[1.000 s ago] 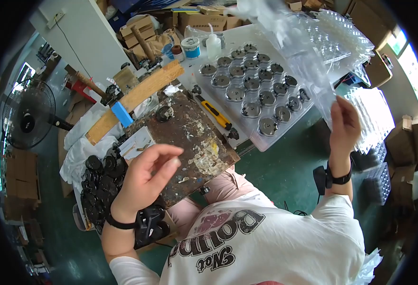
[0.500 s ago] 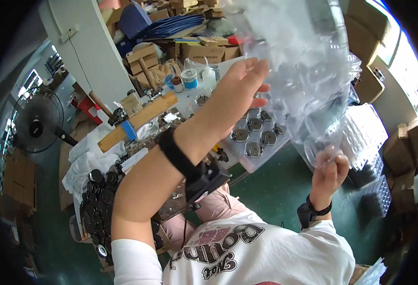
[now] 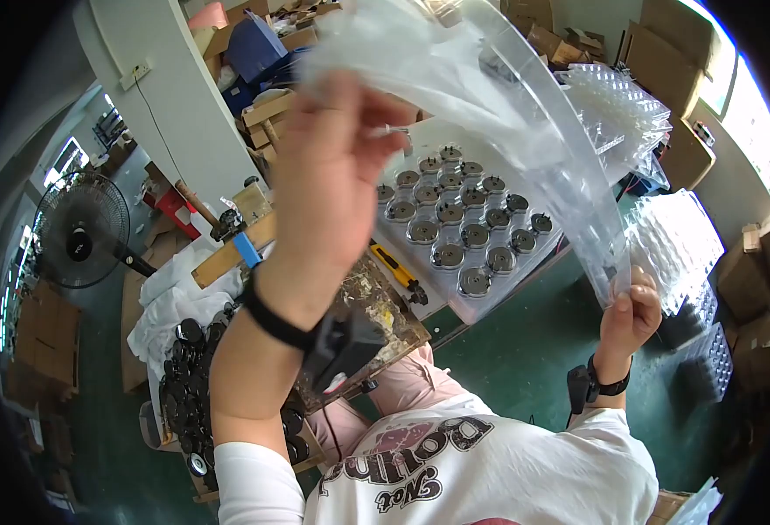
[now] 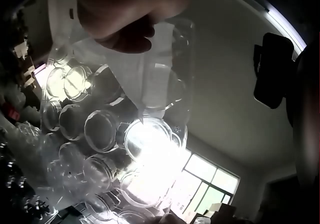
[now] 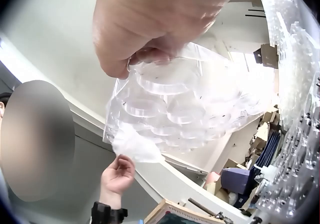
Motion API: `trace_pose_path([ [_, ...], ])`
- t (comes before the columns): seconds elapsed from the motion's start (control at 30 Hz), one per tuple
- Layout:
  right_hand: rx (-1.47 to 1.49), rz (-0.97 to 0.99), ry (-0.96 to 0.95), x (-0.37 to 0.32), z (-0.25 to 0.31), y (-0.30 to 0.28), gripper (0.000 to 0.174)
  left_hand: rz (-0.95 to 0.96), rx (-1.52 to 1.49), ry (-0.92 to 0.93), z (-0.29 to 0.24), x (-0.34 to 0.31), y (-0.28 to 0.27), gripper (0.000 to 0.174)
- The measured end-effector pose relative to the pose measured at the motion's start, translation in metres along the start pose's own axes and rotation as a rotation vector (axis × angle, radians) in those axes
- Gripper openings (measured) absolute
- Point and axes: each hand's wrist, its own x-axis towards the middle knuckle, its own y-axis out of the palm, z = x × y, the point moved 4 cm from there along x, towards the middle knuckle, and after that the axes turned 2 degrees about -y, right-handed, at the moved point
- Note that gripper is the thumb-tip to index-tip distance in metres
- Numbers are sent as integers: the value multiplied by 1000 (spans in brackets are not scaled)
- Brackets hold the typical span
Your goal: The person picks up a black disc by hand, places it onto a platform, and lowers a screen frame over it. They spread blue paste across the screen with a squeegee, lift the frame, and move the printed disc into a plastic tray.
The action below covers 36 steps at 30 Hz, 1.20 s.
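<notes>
My right hand [image 3: 631, 317] pinches the near corner of a clear plastic tray [image 3: 590, 210] with round pockets, raised and tilted over the table's right side. The left hand [image 3: 328, 166], blurred, is lifted at the tray's far left. Its curled fingers hold a thin, crumpled white sheet [image 5: 132, 146], which overlaps the tray's pockets in the right wrist view. From the left wrist view, the left fingers [image 4: 130, 39] show bent above that sheet. Below, a second clear tray [image 3: 468, 311] on the table carries rows of round metal parts with dark pins.
Stacked clear trays [image 3: 616, 109] lie behind on the right, with more white trays [image 3: 678, 241] beside the table. A stained work board [image 3: 393, 302] bears a yellow cutter [image 3: 392, 265]. Black round parts [image 3: 188, 385] are heaped at the left. A fan [image 3: 80, 232] stands farther left.
The left hand has risen from near the work board to the tray, then moved left with the white sheet. The right hand has kept its pinch on the tray while lowering and turning it.
</notes>
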Motion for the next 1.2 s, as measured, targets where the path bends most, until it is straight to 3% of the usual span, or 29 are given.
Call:
trace_pose_path([
  [0.17,-180,-59,-11,7,-6,0,18,96,-169,244,-92,-23,-19,23],
  [0.27,-240,-12,42,11,-6,9,17,42,-46,315,-146,-57,-31,26],
  [0.37,-522,246,88,9,-9,35,10,31,201,487,-223,-115,-75,29],
  [0.47,-555,435,130,-13,-26,70,8,68,218,523,-250,-162,-67,35],
  [0.53,-562,581,100,-36,-39,88,11,-435,557,909,-280,-211,-85,35],
  [0.57,-559,586,100,-49,-46,92,11,-440,560,908,-287,-233,-90,35],
  [0.63,-496,831,198,-77,-57,105,15,-91,511,556,-280,-246,-84,42],
  [0.67,-488,837,196,-80,-55,109,15,-99,517,557,-277,-250,-83,42],
  [0.77,-429,1025,468,-89,-57,126,18,-1127,1095,936,-272,-287,-78,41],
  [0.8,-409,1051,462,-83,-59,128,18,-1153,1115,934,-272,-331,-80,41],
  [0.87,-421,1098,381,-59,-74,135,23,-1014,1560,549,-328,-392,-122,40],
  [0.9,-490,1090,394,-54,-88,137,26,-1306,1994,359,-335,-445,-127,41],
  [0.93,-540,1091,397,-50,-105,135,29,-1615,2412,73,-327,-447,-119,42],
  [0.97,-587,1167,287,-42,-121,136,37,-1428,1559,537,-339,-473,-120,48],
  [1.03,-554,1368,387,-33,-169,138,41,-1483,1452,783,-326,-476,-90,43],
  [1.07,-646,1440,261,-45,-237,114,47,-1633,1702,620,-343,-538,-81,38],
  [1.1,-686,1567,353,-35,-241,122,56,-1640,1693,683,-341,-550,-64,38],
  [1.13,-741,1661,314,-31,-257,126,61,-1651,1845,660,-341,-565,-43,35],
  [1.17,-742,1715,386,-27,-275,132,63,-1691,2100,512,-356,-596,-22,31],
  [1.2,-752,1753,340,-27,-300,131,64,-1707,2331,322,-366,-629,-2,27],
])
